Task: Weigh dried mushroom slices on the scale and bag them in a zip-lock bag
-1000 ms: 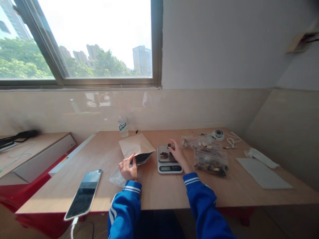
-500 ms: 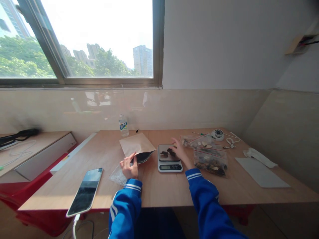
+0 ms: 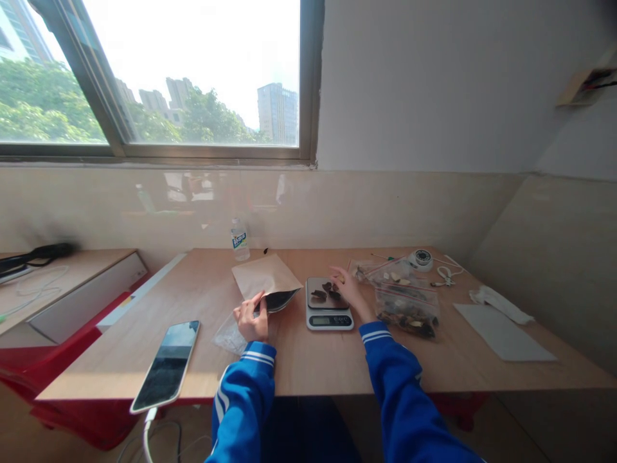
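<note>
My left hand (image 3: 252, 318) pinches the lower edge of a brown paper bag (image 3: 264, 274), whose dark mouth gapes toward the right. Under that hand lies a clear plastic bag (image 3: 229, 335), partly hidden. A white kitchen scale (image 3: 330, 326) stands in front of me, with several dark, dried, curled pieces (image 3: 319, 295) on its metal plate. Over the plate's right side is my right hand (image 3: 348, 287), fingers apart and slightly bent beside the pieces. I see nothing held in it.
Zip bags of dried pieces (image 3: 405, 314) lie right of the scale. Farther right are a white sheet (image 3: 504, 333), a crumpled white cloth (image 3: 501, 304) and a white dome camera (image 3: 421, 260). A bottle (image 3: 240, 240) stands behind the paper bag; a cabled phone (image 3: 166, 366) lies at left.
My right hand has drawn slightly back from the dark pieces, and more of them show apart on the plate. My left hand keeps its pinch on the paper bag.
</note>
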`<state>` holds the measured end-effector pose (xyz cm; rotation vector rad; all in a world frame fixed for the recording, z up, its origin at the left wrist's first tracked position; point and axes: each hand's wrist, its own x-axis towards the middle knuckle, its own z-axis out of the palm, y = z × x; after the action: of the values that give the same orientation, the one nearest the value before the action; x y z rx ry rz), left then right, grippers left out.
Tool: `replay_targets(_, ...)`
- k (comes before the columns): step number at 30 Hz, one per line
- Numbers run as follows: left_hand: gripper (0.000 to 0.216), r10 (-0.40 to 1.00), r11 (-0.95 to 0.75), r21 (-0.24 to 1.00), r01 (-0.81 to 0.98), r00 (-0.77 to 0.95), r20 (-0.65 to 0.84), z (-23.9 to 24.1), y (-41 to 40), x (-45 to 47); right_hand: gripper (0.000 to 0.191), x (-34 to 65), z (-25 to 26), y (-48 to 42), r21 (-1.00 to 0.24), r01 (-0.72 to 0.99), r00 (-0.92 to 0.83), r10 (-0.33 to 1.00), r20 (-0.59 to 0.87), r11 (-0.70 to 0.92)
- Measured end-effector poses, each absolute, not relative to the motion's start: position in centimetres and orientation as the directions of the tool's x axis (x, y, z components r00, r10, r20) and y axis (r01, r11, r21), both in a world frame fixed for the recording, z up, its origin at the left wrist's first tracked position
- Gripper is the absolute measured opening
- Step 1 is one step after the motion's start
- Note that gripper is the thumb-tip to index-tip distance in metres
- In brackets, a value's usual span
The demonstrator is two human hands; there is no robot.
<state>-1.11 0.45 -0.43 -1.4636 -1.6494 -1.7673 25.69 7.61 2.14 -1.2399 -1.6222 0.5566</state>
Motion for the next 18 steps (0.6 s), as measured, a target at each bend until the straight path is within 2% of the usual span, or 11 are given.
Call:
replay_targets(5, 0.018, 0.407, -0.286, 0.556, 0.781, -0.426, 0.808, -0.4, 0.4, -1.1, 0.035, 25.3, 2.3, 7.9, -0.822, 0.424, -0.002, 0.908, 0.419, 0.38)
replay_targets(12, 0.022, 0.404, -0.295, 0.551, 0.78, -0.421, 0.812, -0.5, 0.5, -1.1, 0.034, 25.9, 1.0, 7.4, -0.873, 0.314, 0.106, 0.9, 0.422, 0.372)
replay_targets(15, 0.024, 0.412, -0.283, 0.565, 0.775, -0.433, 0.802, -0.5, 0.5, -1.0, 0.035, 25.8, 0.9, 6.6, -0.88, 0.285, 0.068, 0.907, 0.415, 0.38)
replay_targets(18, 0.025, 0.424, -0.271, 0.577, 0.77, -0.443, 0.79, -0.5, 0.5, -1.0, 0.036, 25.5, 1.3, 5.7, -0.86, 0.329, 0.031, 0.906, 0.422, 0.389)
